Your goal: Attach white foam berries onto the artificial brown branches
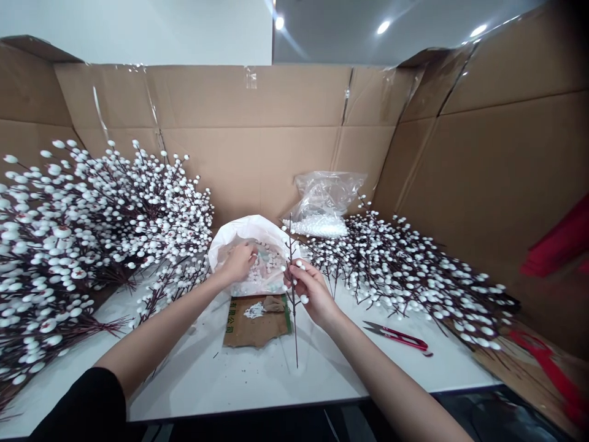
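Note:
My right hand point(311, 293) is closed round a thin dark twig point(293, 331) that stands upright over the white table point(257, 374); a few white foam beads sit on its short side shoots. My left hand point(239, 261) reaches into an open white plastic bag point(232, 236) of loose white beads, fingers curled among them; what they pinch is hidden. A scrap of brown cardboard point(255, 325) with a dab of white glue lies just below the bag.
A big heap of bead-covered branches point(83, 227) fills the left. A lower heap point(414, 270) lies at right. A clear bag of beads point(324, 205) stands behind. Red thread snips point(398, 336) lie near my right forearm. Cardboard walls point(257, 129) enclose the table.

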A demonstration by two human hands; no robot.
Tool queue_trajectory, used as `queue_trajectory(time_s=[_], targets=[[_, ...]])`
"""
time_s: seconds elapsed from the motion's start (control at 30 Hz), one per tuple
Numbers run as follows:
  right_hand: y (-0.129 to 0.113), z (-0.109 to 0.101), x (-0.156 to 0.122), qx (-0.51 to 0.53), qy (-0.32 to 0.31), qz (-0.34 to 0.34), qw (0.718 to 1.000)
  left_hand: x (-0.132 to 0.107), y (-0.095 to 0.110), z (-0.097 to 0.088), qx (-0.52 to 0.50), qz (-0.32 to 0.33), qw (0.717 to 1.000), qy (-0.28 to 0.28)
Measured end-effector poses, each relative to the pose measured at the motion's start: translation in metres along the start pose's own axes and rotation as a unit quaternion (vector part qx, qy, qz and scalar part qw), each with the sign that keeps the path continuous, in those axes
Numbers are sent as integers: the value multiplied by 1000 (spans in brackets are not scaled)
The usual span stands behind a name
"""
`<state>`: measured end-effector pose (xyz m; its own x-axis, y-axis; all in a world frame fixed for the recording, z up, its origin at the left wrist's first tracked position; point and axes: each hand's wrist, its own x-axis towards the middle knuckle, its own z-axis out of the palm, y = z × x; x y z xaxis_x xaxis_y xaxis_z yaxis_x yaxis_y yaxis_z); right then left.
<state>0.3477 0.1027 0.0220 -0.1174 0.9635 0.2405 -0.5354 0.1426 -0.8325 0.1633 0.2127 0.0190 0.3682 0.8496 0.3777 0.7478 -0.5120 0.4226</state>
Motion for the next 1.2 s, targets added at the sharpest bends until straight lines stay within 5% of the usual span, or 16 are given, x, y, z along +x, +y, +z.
queue_trajectory(time_s=[0.13, 0.23, 0.37, 0.77, 1.2], targets=[[1, 1, -1, -25, 2, -1, 1000, -30, 26, -16, -107, 25, 994, 20], [3, 1, -2, -68, 0, 1, 998, -57, 46, -27, -344, -18, 938, 33], [8, 0, -3, -120, -16, 6, 993, -84, 64, -36, -460, -72, 884, 36], [15, 3, -4, -129, -98, 69, 984, -102, 57, -26, -569, -114, 813, 40], [14, 7, -10, -145, -125, 90, 978, -104, 59, -24, -561, -160, 812, 37]])
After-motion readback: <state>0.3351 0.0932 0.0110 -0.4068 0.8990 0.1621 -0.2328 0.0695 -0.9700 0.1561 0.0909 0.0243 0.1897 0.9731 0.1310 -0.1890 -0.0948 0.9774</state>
